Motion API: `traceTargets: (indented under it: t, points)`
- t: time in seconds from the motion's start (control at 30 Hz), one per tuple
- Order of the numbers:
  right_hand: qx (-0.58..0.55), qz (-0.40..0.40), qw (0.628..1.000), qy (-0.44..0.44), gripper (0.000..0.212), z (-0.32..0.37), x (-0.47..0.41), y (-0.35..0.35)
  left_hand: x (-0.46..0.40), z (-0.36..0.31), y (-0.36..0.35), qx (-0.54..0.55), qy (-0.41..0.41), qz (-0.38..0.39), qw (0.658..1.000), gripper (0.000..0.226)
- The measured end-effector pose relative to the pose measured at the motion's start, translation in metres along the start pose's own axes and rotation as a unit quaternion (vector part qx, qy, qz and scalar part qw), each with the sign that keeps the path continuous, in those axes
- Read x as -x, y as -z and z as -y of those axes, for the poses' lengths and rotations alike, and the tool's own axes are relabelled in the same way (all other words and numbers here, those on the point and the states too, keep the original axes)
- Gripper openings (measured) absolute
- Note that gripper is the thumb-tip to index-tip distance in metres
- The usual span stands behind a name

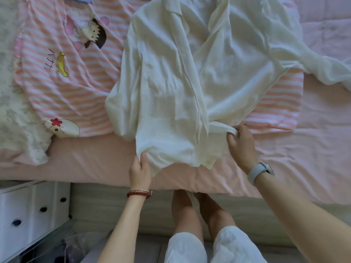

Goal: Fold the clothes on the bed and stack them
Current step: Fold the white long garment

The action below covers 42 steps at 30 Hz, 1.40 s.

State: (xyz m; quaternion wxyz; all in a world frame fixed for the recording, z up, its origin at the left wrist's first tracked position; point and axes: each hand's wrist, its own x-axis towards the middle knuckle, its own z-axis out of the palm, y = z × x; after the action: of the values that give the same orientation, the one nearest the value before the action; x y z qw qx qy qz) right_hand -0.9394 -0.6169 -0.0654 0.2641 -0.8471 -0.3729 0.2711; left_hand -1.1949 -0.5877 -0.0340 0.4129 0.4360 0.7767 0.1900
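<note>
Left hand (140,172) pinching shirt (171,82) hem; right hand (240,144) gripping bunched hem corner, fingertips hidden; far sleeve cut off.

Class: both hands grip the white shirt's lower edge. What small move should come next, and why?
Probably pull the hem taut toward the bed edge: the left hand and right hand pinch the white shirt, which lies wrinkled.

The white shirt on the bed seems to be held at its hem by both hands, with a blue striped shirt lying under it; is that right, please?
Not quite: the head view shows the striped shirt under the white shirt is pink, not blue. The left hand and right hand do hold the hem.
</note>
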Motion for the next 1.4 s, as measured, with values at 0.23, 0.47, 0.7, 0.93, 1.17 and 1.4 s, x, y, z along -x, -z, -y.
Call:
traceTargets:
  t: [0.23, 0.47, 0.7, 0.93, 1.17, 1.4]
  points:
    - [-0.026, 0.103, 0.964, 0.244, 0.027, 0.038, 0.069, 0.051, 0.014, 0.001, 0.052, 0.007, 0.048, -0.021, 0.999, 0.017]
    - [-0.047, 0.272, 0.958, 0.074, 0.022, 0.024, 0.104, 0.004, -0.021, 0.038, 0.044, -0.183, 0.081, -0.001, 0.980, 0.055]
    - [-0.102, 0.045, 0.942, -0.316, 0.047, -0.046, 0.067, -0.029, -0.043, 0.060, 0.008, -0.140, 0.134, 0.017, 0.981, 0.078]
    - [-0.096, 0.029, 0.930, -0.355, 0.026, -0.065, 0.068, -0.035, -0.061, 0.076, 0.007, -0.154, 0.130, -0.021, 0.979, 0.051]
    - [-0.029, -0.122, 0.935, -0.332, 0.023, -0.056, 0.102, 0.036, -0.006, 0.065, 0.022, -0.116, 0.108, 0.015, 0.987, 0.022]
    - [0.143, -0.048, 0.957, -0.248, 0.055, -0.051, 0.104, 0.027, 0.016, 0.039, 0.011, -0.210, 0.001, -0.034, 0.977, 0.060]
